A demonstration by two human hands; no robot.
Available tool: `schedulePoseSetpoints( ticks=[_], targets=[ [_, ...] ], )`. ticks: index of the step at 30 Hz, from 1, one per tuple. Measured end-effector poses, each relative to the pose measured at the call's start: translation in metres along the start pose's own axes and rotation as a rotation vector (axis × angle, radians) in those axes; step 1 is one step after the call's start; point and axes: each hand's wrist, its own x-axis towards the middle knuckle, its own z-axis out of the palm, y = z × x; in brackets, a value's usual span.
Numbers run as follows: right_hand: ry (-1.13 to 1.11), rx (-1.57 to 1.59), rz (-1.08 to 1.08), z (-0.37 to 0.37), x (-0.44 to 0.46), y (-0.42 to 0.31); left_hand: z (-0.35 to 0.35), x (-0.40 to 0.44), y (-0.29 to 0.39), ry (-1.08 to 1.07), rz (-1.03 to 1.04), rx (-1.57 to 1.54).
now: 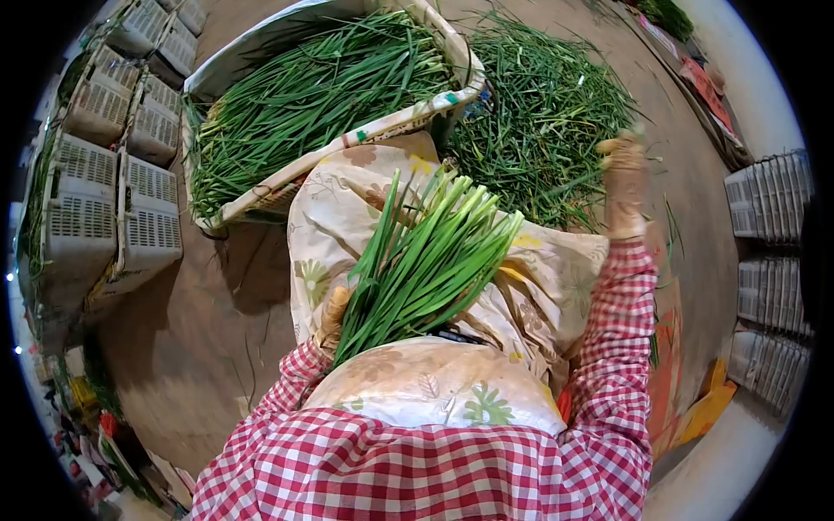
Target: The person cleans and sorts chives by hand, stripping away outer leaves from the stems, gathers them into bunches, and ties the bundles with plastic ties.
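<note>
My left hand (333,318), in a tan glove, grips a bunch of garlic chives (426,260) at its leafy end. The bunch lies across my lap on a flowered apron (326,204), its pale cut ends pointing up and to the right. My right hand (624,178), also gloved, is stretched far out to the right, beside a heap of loose chive leaves (539,122) on the floor. Motion smears its fingers, so I cannot make out whether anything is in them. A dark, slim object (459,336) shows partly under the bunch.
A large lined crate (347,137) full of chives stands ahead of me, slightly left. Stacked white plastic crates (149,195) line the left side. More crates (771,198) stand along the right wall. A yellow sheet (708,404) lies at the lower right.
</note>
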Motion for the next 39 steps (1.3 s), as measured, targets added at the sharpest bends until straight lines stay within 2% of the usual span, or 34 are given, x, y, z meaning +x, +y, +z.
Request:
schedulePoseSetpoints(
  ticks=[1,2,3,5,6,7,9,10,11,13,14,15,17,18,19,20,21,22,24,25,27,29,30,31,33,34,35,38,39],
  targets=[
    [0.077,-0.244,0.190,-0.017,0.019,0.003,0.008,0.000,0.005,0.001,0.011,-0.001],
    [0.076,-0.239,0.178,-0.014,0.015,0.003,0.024,0.000,0.013,0.006,0.058,0.066],
    [0.067,-0.485,0.029,-0.011,0.001,0.006,0.038,0.002,0.020,0.013,0.104,0.132],
    [-0.080,-0.462,-0.043,0.014,-0.040,0.014,0.047,0.010,0.029,-0.030,0.143,0.147],
    [-0.449,-0.034,0.178,0.026,-0.068,-0.025,0.048,0.015,0.034,-0.063,0.096,0.329],
    [-0.729,0.296,0.526,0.038,-0.097,-0.065,0.055,0.022,0.040,-0.064,0.062,0.570],
    [-1.043,1.121,0.791,0.085,-0.126,-0.044,0.095,0.034,0.052,-0.097,0.048,0.943],
    [-0.841,1.184,0.745,0.097,-0.135,-0.068,0.117,0.036,0.053,-0.184,0.134,1.039],
    [-0.633,1.238,0.693,0.105,-0.140,-0.091,0.125,0.042,0.050,-0.225,0.214,1.353],
    [-0.596,1.565,0.800,0.125,-0.141,-0.063,0.134,0.048,0.041,-0.366,0.412,1.686],
    [-0.607,1.601,0.770,0.132,-0.141,-0.047,0.144,0.048,0.043,-0.406,0.287,1.807],
    [-0.621,1.637,0.742,0.135,-0.139,-0.040,0.148,0.044,0.048,-0.470,0.313,1.870],
    [-0.571,1.646,0.659,0.136,-0.146,-0.031,0.151,0.043,0.080,-0.654,0.271,1.786],
    [-0.605,1.614,0.616,0.135,-0.146,-0.036,0.143,0.047,0.094,-0.582,0.202,1.319],
    [-0.636,1.582,0.572,0.133,-0.146,-0.041,0.136,0.049,0.095,-0.342,0.225,1.009],
    [-0.666,1.549,0.527,0.132,-0.146,-0.046,0.119,0.058,0.104,-0.250,0.209,0.909],
    [-0.677,1.743,0.593,0.134,-0.147,-0.047,0.102,0.068,0.109,-0.157,0.195,0.811],
    [-0.688,1.932,0.668,0.135,-0.148,-0.048,0.087,0.076,0.097,-0.215,0.053,0.666],
    [-0.764,1.869,0.610,0.142,-0.148,-0.046,0.067,0.088,0.069,-0.403,-0.196,0.342],
    [-0.802,1.835,0.579,0.145,-0.148,-0.045,0.090,0.078,0.060,-0.409,-0.372,0.112],
    [-0.869,1.770,0.512,0.152,-0.149,-0.045,0.049,0.066,0.034,-0.292,-0.514,0.108],
    [-0.746,1.176,0.418,0.112,-0.145,-0.053,0.055,0.063,0.032,-0.349,-0.628,-0.088],
    [-0.676,1.127,0.458,0.096,-0.139,-0.034,0.066,0.059,0.040,-0.314,-0.654,-0.084],
    [-0.606,1.076,0.498,0.081,-0.133,-0.016,0.070,0.057,0.041,-0.308,-0.651,-0.087],
    [-0.274,0.777,0.494,0.069,-0.092,-0.042,0.075,0.052,0.044,-0.195,-0.432,0.148],
    [-0.202,0.754,0.365,0.057,-0.091,-0.035,0.075,0.049,0.052,-0.140,-0.431,0.319],
    [-0.128,0.732,0.236,0.050,-0.095,-0.033,0.075,0.047,0.053,-0.129,-0.424,0.321],
    [-0.392,0.478,0.293,0.051,-0.110,-0.071,0.089,0.039,0.053,-0.089,-0.307,0.374],
    [-0.491,0.528,0.452,0.063,-0.119,-0.073,0.089,0.039,0.053,-0.087,-0.312,0.378]
  ],
)
